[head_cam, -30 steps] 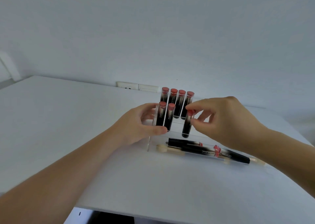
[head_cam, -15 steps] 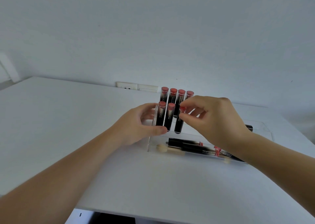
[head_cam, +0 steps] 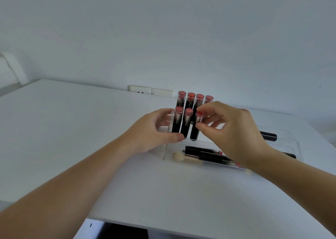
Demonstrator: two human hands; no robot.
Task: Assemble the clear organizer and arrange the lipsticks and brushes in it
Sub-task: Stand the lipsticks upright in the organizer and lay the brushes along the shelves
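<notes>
Nearest the camera, a white table [head_cam: 63, 129] carried the clear organizer [head_cam: 298, 147], whose front tray, just below both hands, held brushes [head_cam: 205, 154] lying flat, one with a pale sponge tip [head_cam: 177, 156] pointing left. Above the tray, the left hand [head_cam: 151, 131] curled around the organizer's left end, thumb pressed against the base of the front row and the other fingers behind the clear side wall. Just right of that thumb, the right hand [head_cam: 231, 129] pinched a lipstick [head_cam: 196, 126] between thumb and forefinger, standing almost upright beside two front-row lipsticks [head_cam: 181, 122]; its remaining fingers were loosely curled. Beyond the fingertips stood a back row of four lipsticks [head_cam: 194, 100]. Farther still, a wall socket [head_cam: 151, 90] sat on the wall.
</notes>
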